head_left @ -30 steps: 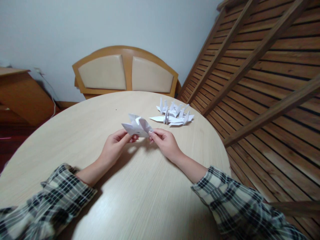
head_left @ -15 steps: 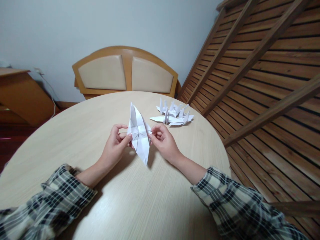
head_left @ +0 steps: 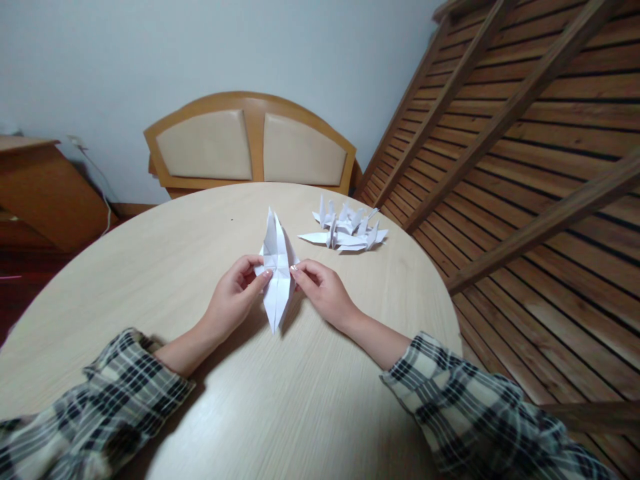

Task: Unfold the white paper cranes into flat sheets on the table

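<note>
Folded paper (head_left: 281, 263): white, creased and opened into a long shape with a point at each end; it was held between the two hands, over the near side of the table's middle, one point aimed away from the person and the other toward them. Whether its underside touched the wood could not be told.
Left hand (head_left: 229, 293): grasped the paper's left side, thumb pressed on the upper face near the centre, the other fingers partly hidden behind the edge.
Right hand (head_left: 327, 292): pinched the right edge between thumb and fingers, level with the other thumb; the fingertips underneath were hidden.
Sleeves (head_left: 463, 390): black and cream plaid, loose at both wrists, forearms reaching in from the lower corners.
Paper birds (head_left: 347, 235): a small white cluster rested on the table beyond the right hand, well apart from it, wings and necks overlapping so that the count was unclear.
Table (head_left: 300, 393): pale wood grain with a rounded far edge.
Headboard (head_left: 257, 137): stood behind the table, arched, with two cream panels in a wooden frame.
Slatted wood (head_left: 525, 147): leaned along the right side, crossed by thick bars.
Cable (head_left: 104, 193): hung white against the wall (head_left: 280, 47), beside a brown desk (head_left: 37, 183).
</note>
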Motion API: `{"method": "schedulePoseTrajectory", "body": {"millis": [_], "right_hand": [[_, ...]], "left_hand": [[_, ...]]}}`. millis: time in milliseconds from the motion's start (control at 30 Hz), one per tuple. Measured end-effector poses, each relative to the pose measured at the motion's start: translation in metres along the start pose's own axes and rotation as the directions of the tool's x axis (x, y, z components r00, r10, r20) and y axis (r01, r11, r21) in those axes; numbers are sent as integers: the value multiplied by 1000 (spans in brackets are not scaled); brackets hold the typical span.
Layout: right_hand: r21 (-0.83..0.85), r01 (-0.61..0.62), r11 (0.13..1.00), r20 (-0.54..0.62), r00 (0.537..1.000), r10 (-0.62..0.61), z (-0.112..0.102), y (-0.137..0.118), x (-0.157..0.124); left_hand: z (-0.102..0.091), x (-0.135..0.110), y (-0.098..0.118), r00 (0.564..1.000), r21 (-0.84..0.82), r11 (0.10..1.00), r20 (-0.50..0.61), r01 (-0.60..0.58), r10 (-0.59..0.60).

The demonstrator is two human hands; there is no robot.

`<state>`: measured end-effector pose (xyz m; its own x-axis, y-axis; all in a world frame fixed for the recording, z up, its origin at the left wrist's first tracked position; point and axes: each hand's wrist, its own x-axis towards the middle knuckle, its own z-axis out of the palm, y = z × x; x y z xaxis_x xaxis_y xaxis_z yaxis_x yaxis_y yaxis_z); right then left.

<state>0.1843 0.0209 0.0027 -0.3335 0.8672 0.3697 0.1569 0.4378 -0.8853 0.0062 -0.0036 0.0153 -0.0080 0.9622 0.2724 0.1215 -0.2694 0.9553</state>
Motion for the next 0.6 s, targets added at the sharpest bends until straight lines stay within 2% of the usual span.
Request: {"method": "schedulePoseTrajectory", "body": {"millis": [100,200,267,333,433,500,600], "right_hand": [[-58,24,998,-111,993,-31,1,3,0],[-225,90,970,-214,967,-140,-1,3,0],[-354,170,920,-180,953,-245,-3,1,-1],[-467,252,848,-82,942,-325,-5,-3,-2],[-569,308,763,40,937,-348,-7,-9,-4],[-578,309,756,56,939,-341,-8,-12,-4],[-516,288,807,21,946,-324,-7,-14,-4]], "left_hand": [[0,0,0,1000,33,999,-15,-14,15],[1,-1,-1,1000,28,1000,-3,-10,10],[2,-2,-2,1000,26,1000,27,-10,9],[3,-2,-3,998,42,999,62,-18,16],[2,-3,-4,997,68,997,67,-31,27],[1,-3,-6,998,84,996,49,-31,27],[-1,-2,-10,999,98,994,32,-37,34]]}}
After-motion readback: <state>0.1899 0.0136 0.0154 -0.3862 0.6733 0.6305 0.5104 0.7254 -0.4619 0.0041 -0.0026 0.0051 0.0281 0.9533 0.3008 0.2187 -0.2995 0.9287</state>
